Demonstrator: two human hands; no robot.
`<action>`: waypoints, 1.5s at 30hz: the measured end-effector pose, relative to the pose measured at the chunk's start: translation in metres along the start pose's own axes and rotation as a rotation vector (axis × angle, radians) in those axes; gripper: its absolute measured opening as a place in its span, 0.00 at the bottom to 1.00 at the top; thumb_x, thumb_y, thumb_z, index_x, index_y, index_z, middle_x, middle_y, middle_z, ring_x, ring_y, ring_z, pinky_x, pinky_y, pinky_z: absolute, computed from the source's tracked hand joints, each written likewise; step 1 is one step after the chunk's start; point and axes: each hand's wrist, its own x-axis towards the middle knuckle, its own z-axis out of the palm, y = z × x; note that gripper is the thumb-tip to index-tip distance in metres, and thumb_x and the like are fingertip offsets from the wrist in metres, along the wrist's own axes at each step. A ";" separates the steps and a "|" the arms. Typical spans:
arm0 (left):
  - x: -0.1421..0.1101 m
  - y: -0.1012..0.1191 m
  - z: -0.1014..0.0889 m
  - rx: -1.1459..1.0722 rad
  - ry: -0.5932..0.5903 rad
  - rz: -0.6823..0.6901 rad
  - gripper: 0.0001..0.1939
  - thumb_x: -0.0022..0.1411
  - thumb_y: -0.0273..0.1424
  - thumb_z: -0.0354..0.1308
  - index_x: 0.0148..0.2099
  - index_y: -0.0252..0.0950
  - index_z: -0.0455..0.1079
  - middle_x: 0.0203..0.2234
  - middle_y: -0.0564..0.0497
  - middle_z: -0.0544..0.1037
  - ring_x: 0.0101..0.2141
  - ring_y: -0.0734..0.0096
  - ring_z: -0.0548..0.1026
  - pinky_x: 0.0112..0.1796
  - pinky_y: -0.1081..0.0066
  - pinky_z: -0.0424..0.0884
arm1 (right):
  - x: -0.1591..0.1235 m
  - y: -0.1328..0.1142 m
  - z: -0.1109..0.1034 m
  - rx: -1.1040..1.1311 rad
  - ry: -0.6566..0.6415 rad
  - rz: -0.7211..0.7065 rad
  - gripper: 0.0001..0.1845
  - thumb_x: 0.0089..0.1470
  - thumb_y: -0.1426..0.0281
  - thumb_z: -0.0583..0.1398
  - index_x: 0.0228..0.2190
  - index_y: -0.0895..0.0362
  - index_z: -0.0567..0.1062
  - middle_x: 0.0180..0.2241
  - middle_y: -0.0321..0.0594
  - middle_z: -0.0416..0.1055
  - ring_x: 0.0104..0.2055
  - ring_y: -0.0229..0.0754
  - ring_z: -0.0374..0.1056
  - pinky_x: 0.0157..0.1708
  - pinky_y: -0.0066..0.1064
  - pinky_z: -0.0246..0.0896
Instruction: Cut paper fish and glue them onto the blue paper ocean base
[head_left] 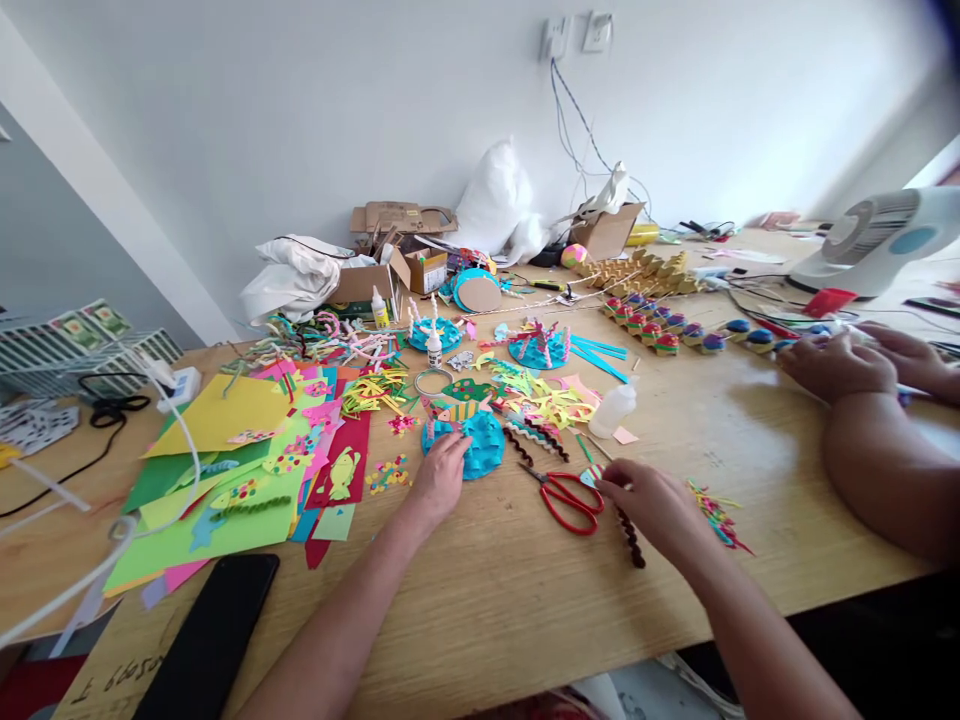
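Observation:
My left hand has its fingers bent together on the near-left edge of a blue crafted disc, holding it on the table. A striped paper fish in yellow and orange stands at the disc's far edge. My right hand is closed in a pinch on a small teal-and-white paper fish, partly hidden by the fingers. Red-handled scissors lie just left of that hand. A dark brown twisted strip sticks out below it. More twisted strips lie right of the disc.
Coloured paper sheets and a black phone lie at the left. Behind stand a glue bottle and two more blue discs. Another person's hands work at the right, near a white fan.

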 end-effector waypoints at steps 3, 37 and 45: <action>0.000 0.000 -0.001 -0.006 0.010 0.004 0.20 0.58 0.18 0.44 0.50 0.33 0.66 0.46 0.42 0.71 0.50 0.66 0.67 0.50 0.61 0.65 | -0.009 0.033 0.000 -0.097 -0.098 0.089 0.11 0.45 0.62 0.56 0.19 0.55 0.70 0.21 0.39 0.71 0.26 0.42 0.66 0.23 0.29 0.50; 0.003 -0.001 -0.005 -0.044 -0.022 0.021 0.21 0.57 0.16 0.44 0.49 0.33 0.67 0.48 0.43 0.71 0.49 0.64 0.68 0.49 0.62 0.66 | 0.022 -0.095 0.052 1.053 -0.240 -0.241 0.09 0.35 0.66 0.62 0.22 0.57 0.71 0.20 0.33 0.68 0.21 0.34 0.62 0.19 0.25 0.57; 0.002 -0.002 -0.002 -0.072 -0.029 -0.026 0.19 0.57 0.16 0.46 0.47 0.35 0.68 0.42 0.44 0.74 0.44 0.65 0.71 0.46 0.62 0.68 | 0.034 -0.107 0.068 0.964 -0.308 -0.286 0.04 0.36 0.69 0.59 0.20 0.57 0.70 0.18 0.31 0.65 0.20 0.33 0.59 0.21 0.25 0.56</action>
